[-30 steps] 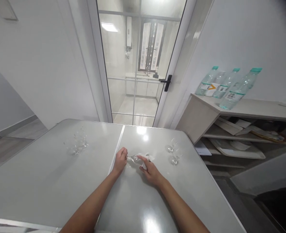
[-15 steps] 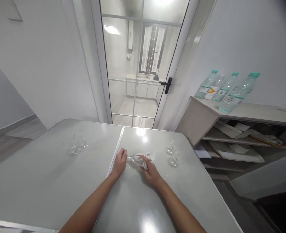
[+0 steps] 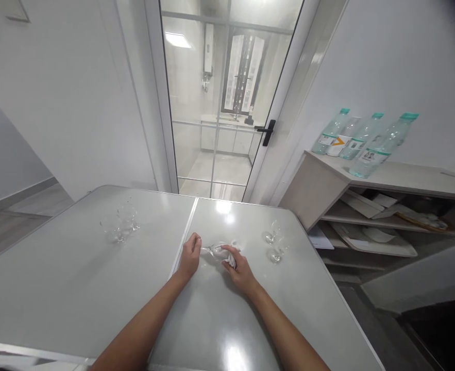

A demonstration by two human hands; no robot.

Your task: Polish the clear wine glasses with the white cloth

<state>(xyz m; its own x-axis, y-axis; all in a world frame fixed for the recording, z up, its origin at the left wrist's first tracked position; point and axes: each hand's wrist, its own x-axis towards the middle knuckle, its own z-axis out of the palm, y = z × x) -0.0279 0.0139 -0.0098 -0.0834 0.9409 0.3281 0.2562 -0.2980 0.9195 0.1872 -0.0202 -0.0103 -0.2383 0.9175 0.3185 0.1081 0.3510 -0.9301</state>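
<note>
A clear stemmed glass [image 3: 214, 251] lies sideways between my hands, above the grey table [image 3: 96, 299]. My left hand [image 3: 190, 253] is closed around its base end, with the fingers hiding the foot. At the bowl end, my right hand [image 3: 241, 269] grips a white cloth [image 3: 231, 260] that is bunched at the bowl's mouth; part of it seems to sit inside the bowl. To the right of my right hand stand two clear glasses, a nearer glass [image 3: 275, 254] and a farther glass [image 3: 270, 236]. More clear glasses [image 3: 122, 229] stand together on the left half of the table.
A metal seam [image 3: 190, 219] divides the tabletop. Beyond the far edge is a glazed door [image 3: 214, 113] with a black handle [image 3: 266, 132]. On the right, a wooden shelf unit [image 3: 312, 180] holds papers and a tray, with several plastic bottles [image 3: 380, 147] on top.
Both hands keep hold of the glass and cloth in nearly the same place. The cloth has shifted slightly at the bowl. The whole view has tilted a little.
</note>
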